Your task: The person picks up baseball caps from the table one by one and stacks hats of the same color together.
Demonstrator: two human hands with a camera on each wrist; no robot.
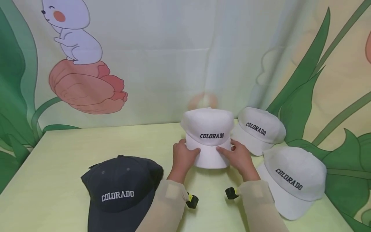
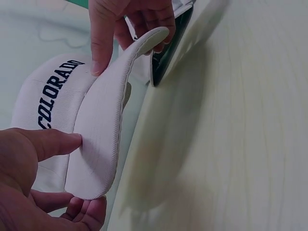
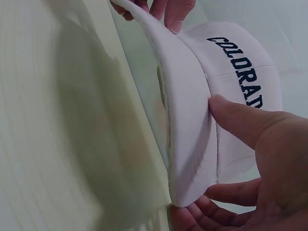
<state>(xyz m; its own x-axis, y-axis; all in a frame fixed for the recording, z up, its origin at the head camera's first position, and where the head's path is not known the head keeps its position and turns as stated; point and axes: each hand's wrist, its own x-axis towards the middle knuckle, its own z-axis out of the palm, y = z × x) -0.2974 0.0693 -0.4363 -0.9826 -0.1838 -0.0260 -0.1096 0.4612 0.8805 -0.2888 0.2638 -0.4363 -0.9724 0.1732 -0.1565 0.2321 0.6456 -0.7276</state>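
Note:
A white baseball cap (image 1: 208, 124) with dark COLORADO lettering is held above the table by both hands, its brim toward me. My left hand (image 1: 185, 158) grips the brim's left side, thumb on top and fingers curled underneath. On the other side my right hand (image 1: 239, 158) pinches the brim the same way. The left wrist view shows the cap's curved brim (image 2: 103, 130) raised off the tabletop, its shadow below. In the right wrist view the right thumb (image 3: 240, 118) presses near the seam where brim meets crown.
A dark navy COLORADO cap (image 1: 124, 190) lies on the pale table (image 1: 66, 161) at front left. Two more white caps, a rear one (image 1: 261, 129) and a nearer one (image 1: 295, 177), lie on the right. A printed cloth backdrop (image 1: 162, 64) hangs behind the table.

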